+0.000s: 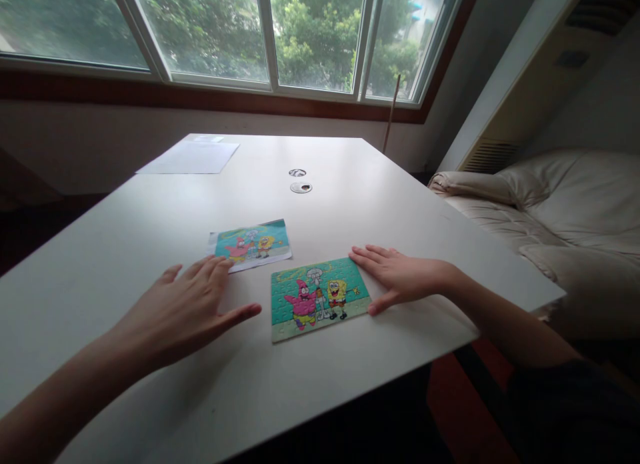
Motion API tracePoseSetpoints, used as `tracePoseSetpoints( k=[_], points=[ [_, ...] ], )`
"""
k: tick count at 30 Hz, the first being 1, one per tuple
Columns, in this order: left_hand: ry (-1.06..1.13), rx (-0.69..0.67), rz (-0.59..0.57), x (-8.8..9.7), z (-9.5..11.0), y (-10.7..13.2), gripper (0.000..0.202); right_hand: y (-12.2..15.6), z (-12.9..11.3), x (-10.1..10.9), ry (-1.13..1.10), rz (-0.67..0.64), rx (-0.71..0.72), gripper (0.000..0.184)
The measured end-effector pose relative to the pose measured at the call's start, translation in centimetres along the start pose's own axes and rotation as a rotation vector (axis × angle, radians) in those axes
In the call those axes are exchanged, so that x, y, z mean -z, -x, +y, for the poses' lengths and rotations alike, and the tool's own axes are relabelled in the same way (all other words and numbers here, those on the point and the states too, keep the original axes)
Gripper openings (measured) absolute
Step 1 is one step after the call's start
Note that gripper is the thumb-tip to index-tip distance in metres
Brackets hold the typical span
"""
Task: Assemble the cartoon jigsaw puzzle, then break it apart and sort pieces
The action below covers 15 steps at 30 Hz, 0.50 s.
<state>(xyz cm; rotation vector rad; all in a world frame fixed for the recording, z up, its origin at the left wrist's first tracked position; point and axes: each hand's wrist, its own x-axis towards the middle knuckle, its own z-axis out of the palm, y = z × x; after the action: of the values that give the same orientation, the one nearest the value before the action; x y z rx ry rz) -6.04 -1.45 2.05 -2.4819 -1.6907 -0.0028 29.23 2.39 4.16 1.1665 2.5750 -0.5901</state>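
Note:
An assembled jigsaw puzzle lies flat on the white table, showing a pink starfish, a pale squid and a yellow sponge character on teal. At its right edge rests my right hand, fingers stretched out, thumb and fingertips touching or very close to the border. My left hand is spread to the left of the puzzle, its thumb pointing toward it with a gap between. Just beyond the left fingertips is a paper reference picture with the same scene; the fingertips overlap its lower left corner. Neither hand holds anything.
A white sheet of paper lies at the table's far left. Two round cable-hole covers are set into the tabletop. A cream leather sofa stands to the right, and a window is behind the table.

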Motion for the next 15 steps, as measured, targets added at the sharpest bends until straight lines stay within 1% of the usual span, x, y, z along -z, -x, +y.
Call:
tracePoseSetpoints(
  k=[3,6,8,10,12,15],
  points=[
    [0.030,0.012,0.004,0.1,-1.0,0.1,0.066,0.0,0.0,0.0,-0.001,0.008,0.002,0.101],
    [0.062,-0.024,-0.057,-0.2,-1.3,-0.3,0.065,0.0,0.2,-0.1,-0.007,0.013,0.015,0.101],
    [0.090,-0.060,-0.097,-0.6,-0.9,-0.8,0.070,0.0,0.3,-0.1,-0.010,0.015,0.020,0.101],
    [0.122,-0.095,-0.090,-1.1,0.0,-1.4,0.069,-0.1,0.3,-0.2,-0.011,0.020,0.022,0.101],
    [0.137,-0.119,-0.059,-1.5,0.8,-1.9,0.068,-0.1,0.2,-0.2,-0.011,0.023,0.023,0.101],
    [0.167,-0.168,-0.046,-1.8,1.6,-2.3,0.062,-0.1,0.1,-0.1,-0.009,0.015,0.019,0.102]
  ],
)
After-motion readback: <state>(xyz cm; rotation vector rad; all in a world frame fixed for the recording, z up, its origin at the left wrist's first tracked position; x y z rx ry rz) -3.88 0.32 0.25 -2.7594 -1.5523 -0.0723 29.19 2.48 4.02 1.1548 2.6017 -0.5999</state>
